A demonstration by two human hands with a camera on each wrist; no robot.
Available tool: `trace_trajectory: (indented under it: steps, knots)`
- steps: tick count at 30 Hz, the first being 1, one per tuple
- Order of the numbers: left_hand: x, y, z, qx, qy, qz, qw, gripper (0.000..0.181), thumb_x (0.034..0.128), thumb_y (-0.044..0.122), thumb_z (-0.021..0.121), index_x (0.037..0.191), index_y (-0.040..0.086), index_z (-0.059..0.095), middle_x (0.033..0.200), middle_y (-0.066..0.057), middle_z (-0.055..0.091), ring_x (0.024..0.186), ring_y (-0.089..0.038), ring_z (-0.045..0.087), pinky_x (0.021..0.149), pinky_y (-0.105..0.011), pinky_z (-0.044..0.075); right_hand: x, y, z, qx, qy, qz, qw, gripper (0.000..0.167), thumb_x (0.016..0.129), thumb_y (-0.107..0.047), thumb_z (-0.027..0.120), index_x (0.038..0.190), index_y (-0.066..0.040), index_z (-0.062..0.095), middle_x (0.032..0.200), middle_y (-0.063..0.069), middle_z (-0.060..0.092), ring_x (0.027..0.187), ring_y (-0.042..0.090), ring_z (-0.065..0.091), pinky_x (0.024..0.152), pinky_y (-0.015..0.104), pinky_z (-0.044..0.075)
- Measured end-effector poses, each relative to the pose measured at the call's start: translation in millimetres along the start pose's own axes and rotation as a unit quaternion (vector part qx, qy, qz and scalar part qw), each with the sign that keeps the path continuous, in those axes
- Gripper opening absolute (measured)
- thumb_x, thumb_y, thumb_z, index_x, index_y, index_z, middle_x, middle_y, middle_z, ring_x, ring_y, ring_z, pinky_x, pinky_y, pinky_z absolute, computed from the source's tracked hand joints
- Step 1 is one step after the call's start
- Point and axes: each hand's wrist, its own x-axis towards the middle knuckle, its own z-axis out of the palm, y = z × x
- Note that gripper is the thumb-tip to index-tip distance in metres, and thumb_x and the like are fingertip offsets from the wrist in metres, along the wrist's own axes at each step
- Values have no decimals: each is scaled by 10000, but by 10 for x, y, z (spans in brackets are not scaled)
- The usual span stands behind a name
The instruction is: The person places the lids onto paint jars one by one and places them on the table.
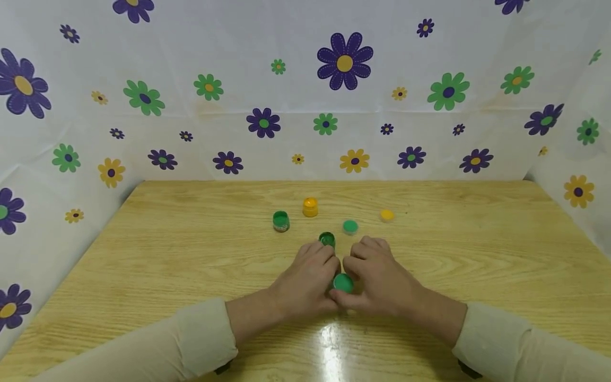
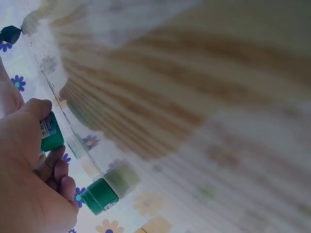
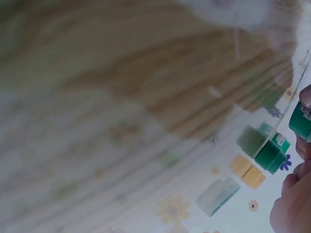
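Both hands meet around a small green paint jar with a lighter green lid (image 1: 343, 284) near the front middle of the table. My left hand (image 1: 307, 278) grips it from the left; thumb and curled fingers hold the jar's labelled side (image 2: 52, 133) in the left wrist view. From the right, my right hand (image 1: 382, 278) holds it too, its thumb along the near side of the lid. In the right wrist view the held jar (image 3: 301, 122) shows at the edge, partly covered by fingers. Just beyond the left knuckles stands an uncovered dark green jar (image 1: 326, 239).
Farther back stand another uncovered green jar (image 1: 281, 221) and an uncovered yellow jar (image 1: 310, 207). A loose green lid (image 1: 350, 227) and a yellow lid (image 1: 387, 215) lie to their right. A flower-printed white cloth (image 1: 296, 101) encloses the wooden table (image 1: 167, 254) at back and sides.
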Motion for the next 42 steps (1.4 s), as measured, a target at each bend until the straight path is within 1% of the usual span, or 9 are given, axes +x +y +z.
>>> trace_trajectory:
  steps: [4,7,11,13,16,21,30,37,42]
  knots:
    - [1,0,5,60,-16,58,10000,396,798,499,767,847,143,600,869,55,508,855,-136,429,893,-325,396,4,-5,-12,11,-143,102,9998,466,817,-599,716,664,-235,468,682,-135,352,728,80,321,856,351,360]
    - [-1,-7,8,-38,9,-6,10000,407,793,492,774,886,125,623,894,46,516,867,-141,438,893,-329,397,0,-8,-20,135,-214,253,9994,419,829,-603,695,769,-217,544,747,-135,444,776,74,361,875,369,361]
    - [-6,-21,8,-254,48,-172,9995,432,783,469,796,945,101,636,930,35,526,877,-148,435,871,-329,387,-10,-5,-20,385,-166,202,9989,353,827,-471,711,989,-171,618,917,-89,548,898,89,417,911,406,366]
    - [-7,-26,5,-319,44,-244,9992,437,776,461,805,957,102,636,935,37,525,879,-146,426,866,-325,379,-13,-1,-16,413,-154,126,9989,334,816,-414,712,1027,-169,626,949,-79,550,931,93,423,917,407,366]
    - [-3,-27,0,-343,67,-270,9990,415,769,434,809,951,106,632,925,39,521,871,-146,415,853,-322,372,-11,1,-12,360,-114,49,9993,306,805,-369,716,1019,-168,628,936,-84,533,933,96,416,908,396,362]
    - [3,-30,-17,-350,145,-220,9990,395,761,407,820,937,113,622,914,42,512,861,-146,405,852,-322,368,7,2,-22,234,33,-30,9997,283,790,-353,734,970,-164,624,912,-77,541,922,105,424,904,395,370]
    - [-1,-25,-29,-483,64,-272,9984,416,756,416,839,943,119,614,913,51,507,859,-137,401,877,-335,381,11,-2,-20,200,18,81,9998,282,785,-386,745,923,-186,601,887,-77,548,912,103,429,919,418,381]
    - [7,-24,-32,-412,110,-209,9989,382,769,391,832,929,122,613,912,49,506,860,-140,401,884,-335,381,8,5,-28,150,54,113,9998,285,789,-405,745,892,-194,584,887,-79,551,908,108,436,926,422,384]
    - [6,-18,-35,-430,67,-228,9988,372,775,402,829,904,127,615,905,53,511,863,-138,408,900,-343,389,3,7,-17,104,62,102,9999,300,797,-438,735,869,-201,566,877,-84,541,891,103,428,933,417,385]
